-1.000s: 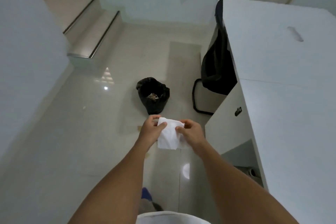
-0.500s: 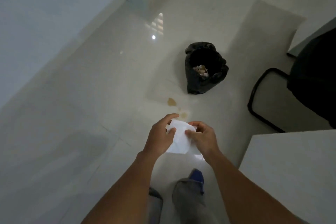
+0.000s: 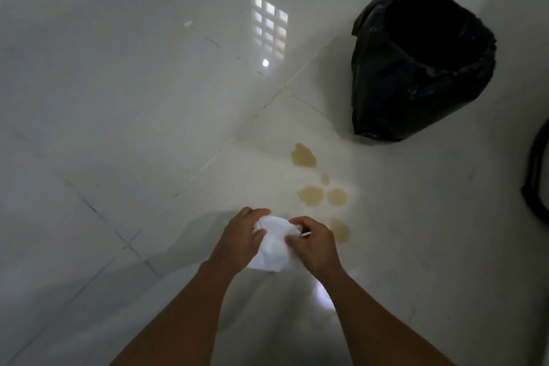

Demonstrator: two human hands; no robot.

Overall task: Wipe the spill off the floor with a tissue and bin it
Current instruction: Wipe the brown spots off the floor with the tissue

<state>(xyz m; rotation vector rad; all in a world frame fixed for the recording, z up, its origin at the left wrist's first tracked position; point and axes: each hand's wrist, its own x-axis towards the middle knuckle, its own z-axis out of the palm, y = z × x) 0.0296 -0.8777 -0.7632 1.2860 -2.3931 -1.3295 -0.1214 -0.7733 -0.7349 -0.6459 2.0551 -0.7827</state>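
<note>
Tissue, white and bunched, is held between the left hand and the right hand, above the floor and not yet pressed to it. The fingers of both hands are closed on its upper folds, the left from the side and the right from above; it is judged that the sheet is being gathered into a pad so that a thicker face can be laid on the liquid. The spill is seen as several tan puddles, separate from one another, just beyond and to the right of the hands. The bin, lined with a black bag and open-mouthed, stands near the farthest puddle, well placed for disposal. The floor is laid in glossy pale tiles, and a window reflection is carried on it. A dark curved frame, perhaps a chair base, is cut off at the right edge.
</note>
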